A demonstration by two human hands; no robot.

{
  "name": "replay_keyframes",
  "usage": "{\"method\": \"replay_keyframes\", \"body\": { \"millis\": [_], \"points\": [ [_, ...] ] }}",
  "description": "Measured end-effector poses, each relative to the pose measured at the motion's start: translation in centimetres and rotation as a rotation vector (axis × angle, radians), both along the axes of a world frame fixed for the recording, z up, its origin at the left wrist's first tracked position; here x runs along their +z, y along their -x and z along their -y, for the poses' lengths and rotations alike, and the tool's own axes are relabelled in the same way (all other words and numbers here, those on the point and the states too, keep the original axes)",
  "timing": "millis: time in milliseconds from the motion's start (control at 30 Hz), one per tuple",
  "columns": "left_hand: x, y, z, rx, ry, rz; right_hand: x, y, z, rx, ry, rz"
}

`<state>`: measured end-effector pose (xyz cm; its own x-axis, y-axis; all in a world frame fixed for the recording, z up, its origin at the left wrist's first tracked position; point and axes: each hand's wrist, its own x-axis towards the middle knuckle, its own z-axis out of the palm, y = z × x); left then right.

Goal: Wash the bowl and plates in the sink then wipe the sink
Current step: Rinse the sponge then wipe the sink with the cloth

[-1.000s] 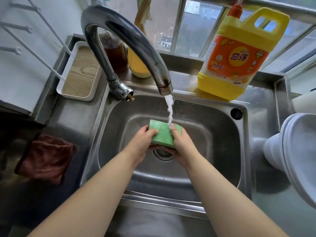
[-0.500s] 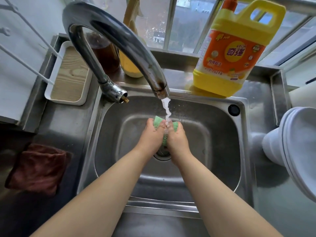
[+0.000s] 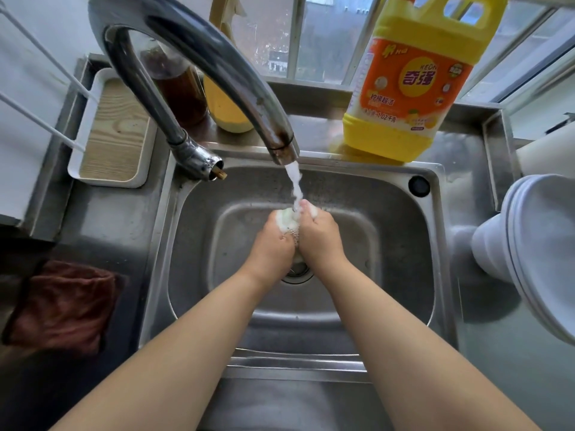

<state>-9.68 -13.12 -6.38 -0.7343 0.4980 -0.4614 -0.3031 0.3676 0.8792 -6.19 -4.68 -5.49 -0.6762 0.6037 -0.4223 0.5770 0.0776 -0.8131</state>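
Note:
My left hand (image 3: 273,241) and my right hand (image 3: 320,237) are pressed together over the drain (image 3: 297,270) of the steel sink (image 3: 404,244). Between them they squeeze the green sponge (image 3: 287,220); only a pale, foamy sliver of it shows above my fingers. Water runs from the curved tap (image 3: 217,66) straight onto the sponge and my knuckles. White plates and a bowl (image 3: 541,244) are stacked on the counter to the right of the sink.
A yellow and orange detergent jug (image 3: 413,88) stands on the ledge behind the sink. Behind the tap are a dark bottle (image 3: 180,88) and a yellow container (image 3: 227,110). A white tray (image 3: 115,132) sits at the left, and a brown cloth (image 3: 62,306) lies on the left counter.
The sponge was held flat under the water; both hands have closed round it and squeezed it until it is almost hidden, with foam coming out.

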Motion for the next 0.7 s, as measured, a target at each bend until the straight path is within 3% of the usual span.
{"method": "replay_keyframes", "body": {
  "millis": [200, 367, 533, 700],
  "points": [
    [0.7, 0.5, 1.0, -0.028, 0.060, -0.129, -1.5, 0.1, 0.0, -0.059, 0.145, 0.043],
    [-0.7, 1.5, 1.4, 0.137, 0.056, 0.164, -1.3, -0.7, -1.0, -0.135, 0.367, 0.059],
    [-0.7, 1.1, 0.3, 0.139, 0.091, 0.212, -1.5, -0.7, 0.4, -0.126, 0.302, 0.073],
    [-1.4, 0.9, -0.8, 0.106, 0.116, 0.073, -1.7, -0.3, 1.3, -0.202, 0.226, 0.030]
  ]
}}
